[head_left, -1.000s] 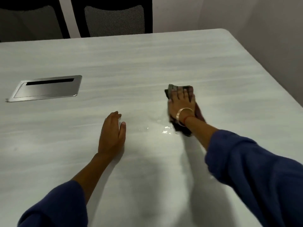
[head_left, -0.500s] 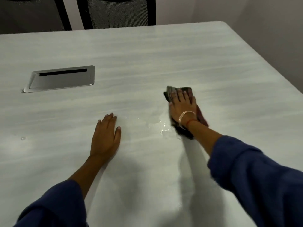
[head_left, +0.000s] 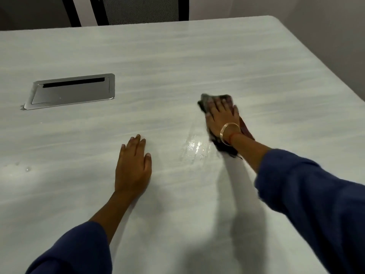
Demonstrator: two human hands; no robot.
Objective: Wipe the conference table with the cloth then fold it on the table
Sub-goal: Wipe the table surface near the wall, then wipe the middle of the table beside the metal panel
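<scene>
A dark, bunched cloth (head_left: pixel 227 148) lies on the pale wood-grain conference table (head_left: pixel 177 66), right of the middle. My right hand (head_left: pixel 222 117) presses flat on top of it with straight, spread fingers, and a gold bangle circles the wrist. The cloth shows beyond the fingertips and behind the wrist. A shiny wet streak (head_left: pixel 194 148) marks the table just left of the cloth. My left hand (head_left: pixel 133 165) rests flat on the table, palm down, well left of the cloth and holding nothing.
A brushed-metal cable hatch (head_left: pixel 73 90) is set flush in the table at the left. A black mesh chair back (head_left: pixel 140 9) stands behind the far edge. The table's right edge runs diagonally along a wall. Small droplets (head_left: pixel 27 169) sit at the left.
My right hand has kept the cloth under its palm and shifted slightly, leaving a longer wet streak to its left. My left hand stays flat on the table.
</scene>
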